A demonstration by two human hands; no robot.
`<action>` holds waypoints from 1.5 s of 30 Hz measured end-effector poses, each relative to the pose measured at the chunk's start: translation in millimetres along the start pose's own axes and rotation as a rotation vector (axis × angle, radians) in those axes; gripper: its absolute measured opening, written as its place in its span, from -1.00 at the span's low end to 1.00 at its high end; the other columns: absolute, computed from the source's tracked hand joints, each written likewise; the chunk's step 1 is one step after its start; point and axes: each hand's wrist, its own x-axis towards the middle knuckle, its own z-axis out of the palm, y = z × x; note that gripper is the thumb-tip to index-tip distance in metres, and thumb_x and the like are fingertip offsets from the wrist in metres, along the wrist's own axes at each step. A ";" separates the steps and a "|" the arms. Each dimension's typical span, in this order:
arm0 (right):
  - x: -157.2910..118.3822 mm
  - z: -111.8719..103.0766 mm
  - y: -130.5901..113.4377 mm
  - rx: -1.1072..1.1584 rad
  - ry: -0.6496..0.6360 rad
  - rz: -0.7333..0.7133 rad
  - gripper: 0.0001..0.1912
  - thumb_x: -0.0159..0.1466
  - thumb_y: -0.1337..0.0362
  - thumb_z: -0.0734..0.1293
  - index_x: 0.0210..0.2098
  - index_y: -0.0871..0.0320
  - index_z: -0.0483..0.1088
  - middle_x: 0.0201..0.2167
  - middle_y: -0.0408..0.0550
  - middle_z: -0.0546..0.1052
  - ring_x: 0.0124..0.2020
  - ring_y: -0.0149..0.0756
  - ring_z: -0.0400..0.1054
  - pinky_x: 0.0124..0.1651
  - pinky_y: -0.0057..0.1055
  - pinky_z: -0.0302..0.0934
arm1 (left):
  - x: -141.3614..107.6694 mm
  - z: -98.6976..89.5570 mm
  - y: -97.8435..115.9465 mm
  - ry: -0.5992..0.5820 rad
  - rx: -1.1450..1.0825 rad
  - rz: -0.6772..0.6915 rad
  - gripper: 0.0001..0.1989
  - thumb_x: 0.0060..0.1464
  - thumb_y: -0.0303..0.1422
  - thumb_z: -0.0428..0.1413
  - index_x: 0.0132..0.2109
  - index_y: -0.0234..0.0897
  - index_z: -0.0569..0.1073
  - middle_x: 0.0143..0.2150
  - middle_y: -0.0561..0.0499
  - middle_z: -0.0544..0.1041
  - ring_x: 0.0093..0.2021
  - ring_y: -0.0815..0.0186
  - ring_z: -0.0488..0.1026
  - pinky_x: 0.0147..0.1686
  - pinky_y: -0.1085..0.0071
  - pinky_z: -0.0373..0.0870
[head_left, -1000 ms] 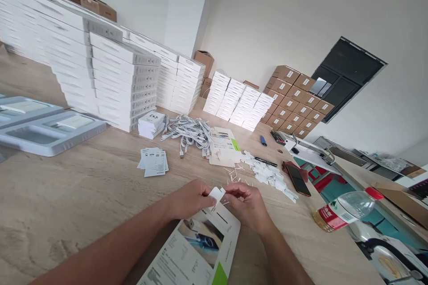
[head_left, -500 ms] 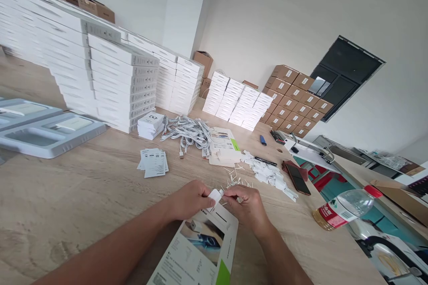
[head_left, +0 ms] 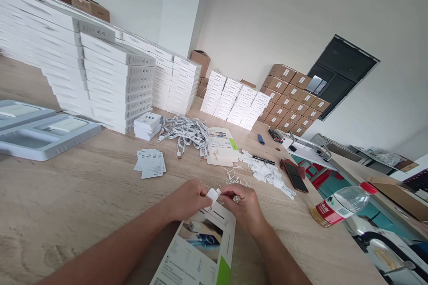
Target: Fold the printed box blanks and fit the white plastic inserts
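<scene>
A flat printed package (head_left: 200,249) with a charger and phone picture and a green corner lies tilted in front of me. At its top end my left hand (head_left: 192,198) is closed, thumb and fingers pinching a small white tab (head_left: 212,197). My right hand (head_left: 242,202) meets the tab's far end with thumb and index finger pinched together. What sits between those fingertips is too small to make out. Just beyond the hands lie scattered thin white plastic pieces (head_left: 234,176) and a pile of white paper tabs (head_left: 267,171).
Bundled white cables (head_left: 187,133), small white boxes (head_left: 147,125), paper slips (head_left: 151,164) and flat printed packages (head_left: 222,147) lie ahead. Tall stacks of white boxes (head_left: 103,71) stand left, beside a grey-blue tray (head_left: 43,153). A bottle (head_left: 341,205) and phone (head_left: 296,177) are right.
The view has shifted slightly, so the surroundings sit a little further left. Both hands keep nearly the same pinch on the white tab.
</scene>
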 end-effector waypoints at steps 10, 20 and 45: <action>0.9 -0.3 -2.5 -0.055 0.006 -0.018 -0.91 0.21 0.35 0.39 -0.40 0.08 0.55 -0.45 -0.09 0.58 -0.44 -0.29 0.45 -0.39 -0.40 0.32 | -0.9 0.8 1.4 -0.002 0.016 0.020 -0.72 -0.09 -0.27 0.04 -0.64 -0.23 0.16 -0.64 0.16 0.06 -0.60 0.42 0.01 -0.59 0.43 -0.09; 1.0 -4.1 -5.7 -0.042 -0.069 0.137 -0.91 0.21 0.29 0.37 -0.43 0.09 0.48 -0.47 -0.14 0.49 -0.42 -0.34 0.34 -0.40 -0.46 0.22 | 1.9 0.0 1.3 0.050 -0.008 -0.021 -0.67 -0.06 -0.20 0.05 -0.63 -0.21 0.14 -0.63 0.16 0.04 -0.58 0.40 0.01 -0.55 0.41 -0.08; 2.6 13.3 -20.4 0.017 0.139 0.146 -0.86 0.26 0.17 0.37 -0.29 0.06 0.57 -0.28 -0.06 0.60 -0.23 -0.22 0.45 -0.11 -0.32 0.30 | 2.2 6.6 2.1 0.065 -0.045 0.080 -0.50 0.15 0.03 -0.07 -0.52 -0.26 0.36 -0.57 0.14 0.10 -0.50 0.36 0.06 -0.48 0.42 -0.01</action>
